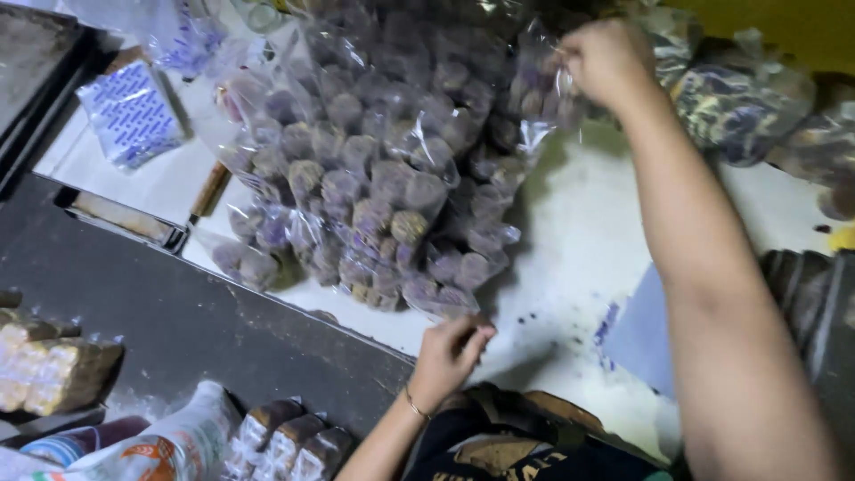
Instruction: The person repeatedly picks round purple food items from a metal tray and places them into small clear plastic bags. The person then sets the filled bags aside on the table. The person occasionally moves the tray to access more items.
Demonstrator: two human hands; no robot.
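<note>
A large clear plastic bag (pixel 383 169) stuffed with several small packets of purple-brown round pieces lies tilted on the white table (pixel 570 258). My right hand (pixel 610 62) is raised at the upper right and pinches the bag's top edge. My left hand (pixel 450 352) sits at the near table edge, fingers closed on the bag's lower corner. A thin bracelet circles my left wrist.
More filled bags (pixel 744 102) stand at the far right. A blue-printed packet (pixel 132 111) lies at the upper left near a dark tray (pixel 31 62). Wrapped brown blocks (pixel 53 370) and a printed sack (pixel 169 445) sit low on the left, below a dark ledge (pixel 196 312).
</note>
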